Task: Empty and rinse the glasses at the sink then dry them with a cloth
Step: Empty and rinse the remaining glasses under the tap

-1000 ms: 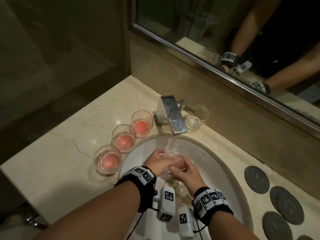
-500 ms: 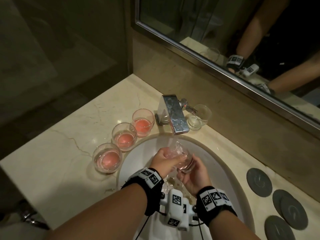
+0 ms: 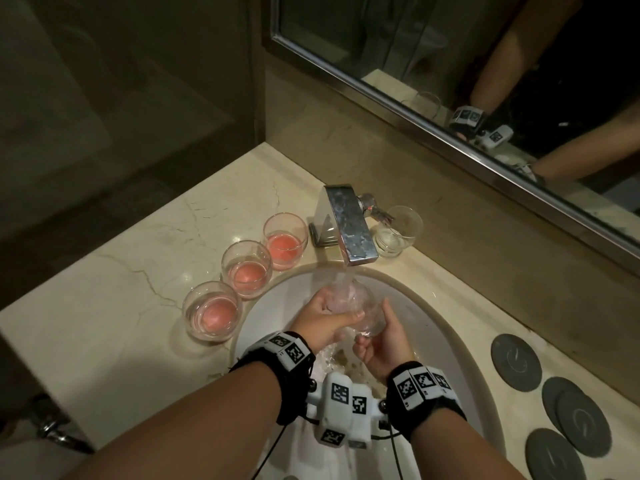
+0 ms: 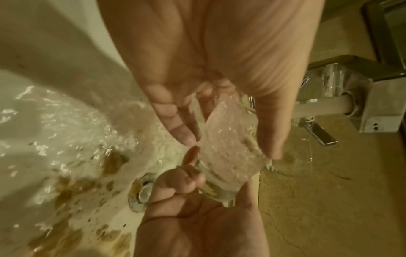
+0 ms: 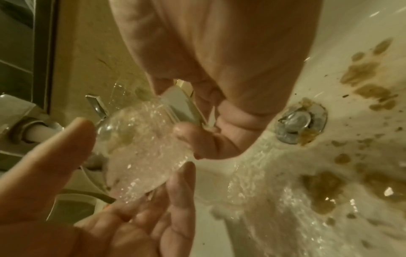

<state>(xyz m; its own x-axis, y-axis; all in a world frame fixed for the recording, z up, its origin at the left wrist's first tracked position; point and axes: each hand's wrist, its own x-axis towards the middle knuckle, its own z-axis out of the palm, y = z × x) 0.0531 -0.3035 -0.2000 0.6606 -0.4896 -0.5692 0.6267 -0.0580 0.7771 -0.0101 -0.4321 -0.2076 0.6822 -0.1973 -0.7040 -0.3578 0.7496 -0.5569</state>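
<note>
A clear glass (image 3: 353,303) sits tilted under the water running from the chrome tap (image 3: 346,223), over the white sink (image 3: 277,299). My left hand (image 3: 341,315) grips its side, thumb on one side and fingers on the other. My right hand (image 3: 375,327) holds its base from below with curled fingers. In the left wrist view the glass (image 4: 228,147) is full of bubbling water. The right wrist view shows the same glass (image 5: 140,147) between both hands. Three glasses with pink liquid (image 3: 285,240), (image 3: 246,268), (image 3: 212,311) stand in a row left of the sink.
An empty clear glass (image 3: 398,230) stands behind the tap by its lever. Several dark round coasters (image 3: 516,362) lie on the marble counter (image 3: 104,323) at the right. Brown residue lies around the drain (image 5: 301,125). A mirror (image 3: 450,64) hangs above the back wall.
Half a second ago the glass was tipped just clear of the tap; now it is back under the running water. Both hands have kept hold of it.
</note>
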